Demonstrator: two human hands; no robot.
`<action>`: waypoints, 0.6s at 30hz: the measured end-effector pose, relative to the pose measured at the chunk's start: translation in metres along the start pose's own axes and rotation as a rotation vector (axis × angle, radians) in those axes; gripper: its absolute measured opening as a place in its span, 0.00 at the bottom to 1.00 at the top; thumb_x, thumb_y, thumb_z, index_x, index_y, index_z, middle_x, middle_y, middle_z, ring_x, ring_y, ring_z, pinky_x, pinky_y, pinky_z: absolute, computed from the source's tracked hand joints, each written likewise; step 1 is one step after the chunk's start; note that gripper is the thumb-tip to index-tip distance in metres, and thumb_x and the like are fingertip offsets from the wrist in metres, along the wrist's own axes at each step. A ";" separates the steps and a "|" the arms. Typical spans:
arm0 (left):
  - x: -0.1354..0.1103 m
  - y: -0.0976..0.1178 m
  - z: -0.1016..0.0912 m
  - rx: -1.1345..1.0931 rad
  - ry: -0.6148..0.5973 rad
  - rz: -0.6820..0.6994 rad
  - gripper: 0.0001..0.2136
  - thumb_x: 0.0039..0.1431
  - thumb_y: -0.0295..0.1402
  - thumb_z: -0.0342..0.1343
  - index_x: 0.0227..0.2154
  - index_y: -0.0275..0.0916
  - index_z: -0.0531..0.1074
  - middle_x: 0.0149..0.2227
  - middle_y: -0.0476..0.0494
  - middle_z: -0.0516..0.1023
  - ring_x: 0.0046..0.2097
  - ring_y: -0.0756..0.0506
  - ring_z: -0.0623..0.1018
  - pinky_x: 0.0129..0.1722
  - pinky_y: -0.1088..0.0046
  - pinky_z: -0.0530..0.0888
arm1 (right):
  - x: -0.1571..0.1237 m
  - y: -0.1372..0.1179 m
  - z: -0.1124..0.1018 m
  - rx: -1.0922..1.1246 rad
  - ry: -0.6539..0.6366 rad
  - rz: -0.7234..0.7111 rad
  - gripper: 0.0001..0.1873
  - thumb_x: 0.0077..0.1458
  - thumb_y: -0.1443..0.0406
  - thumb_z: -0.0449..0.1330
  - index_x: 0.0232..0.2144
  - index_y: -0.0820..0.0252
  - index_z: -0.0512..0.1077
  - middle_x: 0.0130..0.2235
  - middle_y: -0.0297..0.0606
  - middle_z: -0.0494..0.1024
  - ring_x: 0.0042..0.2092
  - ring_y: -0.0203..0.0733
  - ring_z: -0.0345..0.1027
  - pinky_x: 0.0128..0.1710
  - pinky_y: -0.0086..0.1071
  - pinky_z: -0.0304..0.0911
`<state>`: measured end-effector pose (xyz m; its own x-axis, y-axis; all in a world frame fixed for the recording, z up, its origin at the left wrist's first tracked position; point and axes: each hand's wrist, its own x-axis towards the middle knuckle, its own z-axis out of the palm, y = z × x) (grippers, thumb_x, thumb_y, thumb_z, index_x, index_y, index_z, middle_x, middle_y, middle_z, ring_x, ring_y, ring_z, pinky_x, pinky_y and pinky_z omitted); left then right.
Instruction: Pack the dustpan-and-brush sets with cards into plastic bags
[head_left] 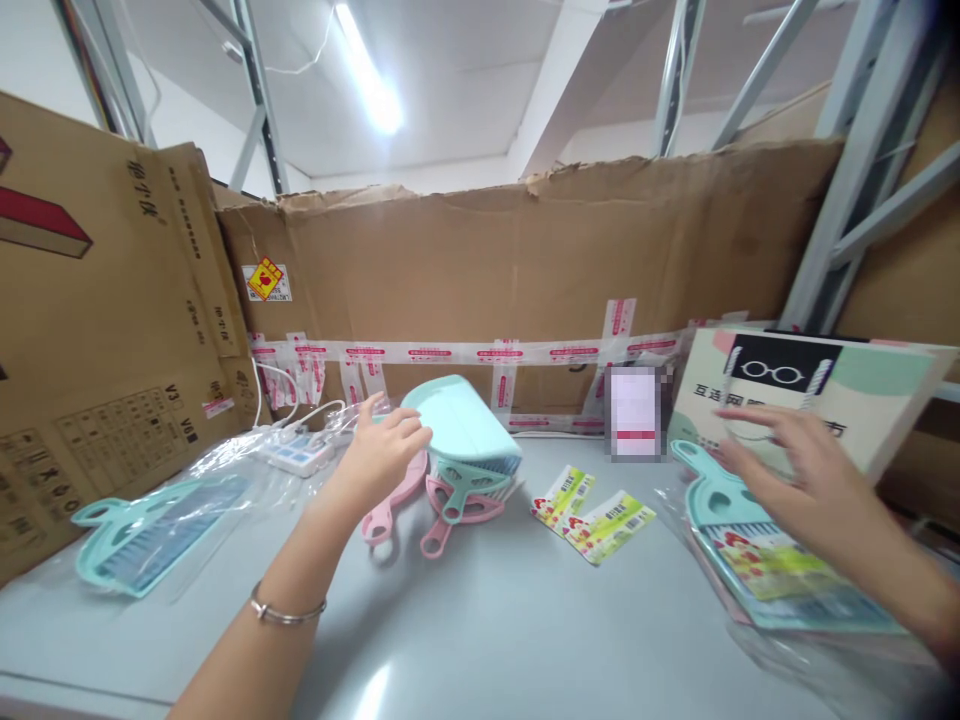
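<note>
My left hand (386, 440) is at the left edge of a turquoise dustpan (459, 415), fingers stretched out; whether they touch it I cannot tell. Under that dustpan lie a turquoise hand brush (459, 490) and a pink one, and a pink dustpan (405, 485) shows beside them. Over at the right, my right hand (795, 460) hovers with fingers apart above a bagged turquoise brush and dustpan set (709, 490). A printed card (772, 565) lies on that set. Two similar green-and-yellow cards (611, 525) overlap on the table between my hands.
Another bagged turquoise set (161, 530) lies at the left. Behind it are a white power strip (296, 452) and clear plastic. Cardboard (465, 270) walls the back of the grey table (495, 640). A partly blurred phone-like panel (634, 410) and a printed bag (885, 400) stand there.
</note>
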<state>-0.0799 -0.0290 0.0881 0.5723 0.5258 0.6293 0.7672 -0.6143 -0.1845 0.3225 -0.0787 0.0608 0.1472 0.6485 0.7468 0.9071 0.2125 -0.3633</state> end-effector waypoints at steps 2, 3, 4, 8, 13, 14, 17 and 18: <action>0.003 0.006 -0.002 -0.202 0.028 0.070 0.15 0.50 0.17 0.42 0.24 0.42 0.68 0.32 0.48 0.77 0.46 0.46 0.74 0.59 0.48 0.45 | 0.016 -0.040 0.016 0.179 -0.086 0.002 0.13 0.53 0.57 0.50 0.39 0.52 0.67 0.48 0.44 0.69 0.51 0.47 0.61 0.51 0.42 0.56; 0.004 0.010 -0.002 -0.292 0.034 0.093 0.14 0.52 0.18 0.42 0.23 0.42 0.68 0.31 0.49 0.77 0.46 0.46 0.74 0.59 0.49 0.43 | 0.022 -0.057 0.026 0.268 -0.164 0.011 0.15 0.53 0.56 0.50 0.41 0.53 0.67 0.49 0.43 0.69 0.51 0.47 0.62 0.52 0.43 0.56; 0.005 0.013 -0.003 -0.370 0.037 0.115 0.13 0.53 0.20 0.44 0.23 0.43 0.68 0.31 0.50 0.77 0.46 0.47 0.75 0.60 0.49 0.43 | 0.026 -0.072 0.035 0.350 -0.256 0.029 0.19 0.52 0.53 0.52 0.44 0.53 0.66 0.51 0.44 0.68 0.53 0.49 0.60 0.52 0.44 0.56; 0.005 0.022 -0.001 -0.551 0.015 0.199 0.11 0.56 0.24 0.47 0.23 0.43 0.69 0.33 0.52 0.77 0.47 0.47 0.75 0.61 0.50 0.45 | 0.027 -0.100 0.069 0.618 -0.654 0.147 0.32 0.40 0.50 0.62 0.48 0.56 0.67 0.49 0.44 0.71 0.48 0.51 0.67 0.44 0.42 0.64; 0.005 0.025 0.011 -0.667 0.305 -0.113 0.11 0.58 0.30 0.48 0.42 0.43 0.68 0.56 0.41 0.64 0.57 0.43 0.65 0.58 0.54 0.57 | 0.005 -0.095 0.087 0.947 -0.672 0.415 0.26 0.41 0.49 0.61 0.37 0.62 0.72 0.33 0.40 0.77 0.33 0.45 0.71 0.31 0.35 0.66; 0.006 0.027 0.013 -0.758 0.322 -0.254 0.14 0.58 0.32 0.48 0.47 0.43 0.65 0.58 0.39 0.61 0.58 0.43 0.64 0.55 0.56 0.62 | -0.001 -0.095 0.089 0.986 -0.582 0.466 0.26 0.41 0.49 0.62 0.37 0.62 0.72 0.34 0.40 0.77 0.34 0.45 0.71 0.31 0.34 0.66; 0.008 0.033 0.018 -1.093 0.097 -0.576 0.18 0.58 0.40 0.47 0.51 0.42 0.60 0.53 0.37 0.67 0.51 0.42 0.70 0.46 0.62 0.71 | -0.018 -0.102 0.095 1.032 -0.465 0.538 0.27 0.40 0.49 0.63 0.40 0.60 0.70 0.37 0.40 0.77 0.37 0.47 0.70 0.34 0.35 0.66; 0.008 0.034 0.019 -1.161 -0.004 -0.614 0.18 0.58 0.42 0.47 0.50 0.42 0.62 0.50 0.38 0.70 0.49 0.43 0.72 0.45 0.64 0.71 | -0.022 -0.105 0.098 1.038 -0.502 0.532 0.28 0.40 0.49 0.63 0.40 0.60 0.70 0.38 0.40 0.77 0.38 0.47 0.70 0.35 0.35 0.66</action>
<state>-0.0436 -0.0347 0.0728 0.2240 0.8996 0.3748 0.2077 -0.4198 0.8835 0.1857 -0.0438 0.0279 0.0249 0.9859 0.1654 0.0143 0.1650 -0.9862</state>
